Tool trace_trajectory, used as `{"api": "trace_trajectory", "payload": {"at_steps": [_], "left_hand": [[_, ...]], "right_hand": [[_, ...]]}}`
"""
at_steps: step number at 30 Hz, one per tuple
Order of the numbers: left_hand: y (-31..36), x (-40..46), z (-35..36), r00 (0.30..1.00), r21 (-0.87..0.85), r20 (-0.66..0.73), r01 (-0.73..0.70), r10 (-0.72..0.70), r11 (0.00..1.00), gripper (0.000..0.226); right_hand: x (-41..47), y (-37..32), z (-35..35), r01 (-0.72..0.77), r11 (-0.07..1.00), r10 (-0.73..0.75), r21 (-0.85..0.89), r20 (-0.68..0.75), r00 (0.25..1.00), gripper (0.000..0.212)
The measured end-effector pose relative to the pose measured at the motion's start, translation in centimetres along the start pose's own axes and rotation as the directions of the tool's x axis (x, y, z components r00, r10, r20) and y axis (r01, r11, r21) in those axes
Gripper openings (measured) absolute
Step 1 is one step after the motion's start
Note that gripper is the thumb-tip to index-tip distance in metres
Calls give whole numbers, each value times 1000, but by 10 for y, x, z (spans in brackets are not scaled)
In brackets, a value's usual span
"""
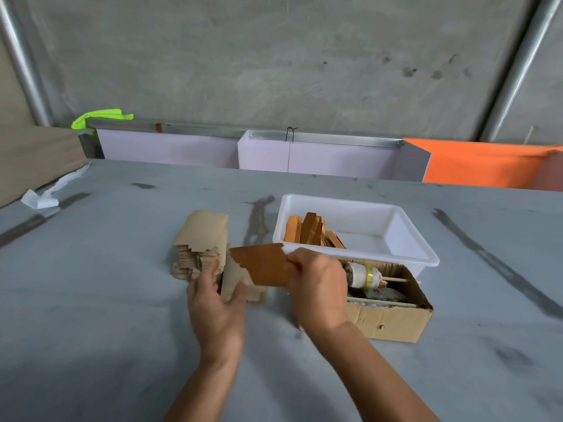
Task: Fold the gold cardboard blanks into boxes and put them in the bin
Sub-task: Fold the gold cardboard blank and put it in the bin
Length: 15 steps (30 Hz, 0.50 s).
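At far left a crumpled white paper scrap (pixel 41 199) lies on the grey, scuffed surface (pixel 122 315). Next comes the stack of blanks (pixel 199 248), matte brown side up, with notched, stepped edges. Just in front of it the left hand (pixel 217 303) curls its fingers and thumb round the brown lower part of one blank (pixel 259 266), while the right hand (pixel 316 284) pinches the far edge of its glossy gold panel, lifted clear of the surface.

To fold well, I judge each hand should stay close to a score line and bend the panel squarely along it, so the thin card creases cleanly rather than buckling, and the tabs meet.

Further right, the smooth white plastic bin (pixel 420 248) holds several folded gold boxes (pixel 307 231) leaning at its left end. In front of it sits an open corrugated carton (pixel 393 322) containing a tape roll (pixel 365 275) and thin sticks.
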<state>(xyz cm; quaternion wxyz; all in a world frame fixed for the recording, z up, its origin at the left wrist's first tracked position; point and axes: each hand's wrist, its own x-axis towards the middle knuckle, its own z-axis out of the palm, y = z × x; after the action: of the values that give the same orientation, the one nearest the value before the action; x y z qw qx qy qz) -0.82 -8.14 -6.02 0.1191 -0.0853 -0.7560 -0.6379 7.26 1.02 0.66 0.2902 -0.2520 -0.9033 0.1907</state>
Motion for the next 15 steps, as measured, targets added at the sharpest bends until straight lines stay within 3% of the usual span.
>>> {"api": "trace_trajectory", "payload": {"at_steps": [2,4,8,12,15], "left_hand": [[8,1,4,998,8,53,-20,20,1000,61],[15,-2,7,989,-53,138,55,-47,997,62],[22,-11,11,919,-266,338,302,-204,916,28],[24,-26,13,884,-307,417,354,-209,883,19],[27,-40,15,865,-314,483,319,-139,894,18]], "right_hand": [[-12,21,-9,-106,961,107,256,8,994,25],[-21,34,-19,-244,877,225,415,94,970,20],[-38,61,-31,-470,703,376,533,283,882,15],[-48,78,-45,-543,516,436,663,342,832,12],[-55,89,-53,-491,503,420,712,295,858,6]]}}
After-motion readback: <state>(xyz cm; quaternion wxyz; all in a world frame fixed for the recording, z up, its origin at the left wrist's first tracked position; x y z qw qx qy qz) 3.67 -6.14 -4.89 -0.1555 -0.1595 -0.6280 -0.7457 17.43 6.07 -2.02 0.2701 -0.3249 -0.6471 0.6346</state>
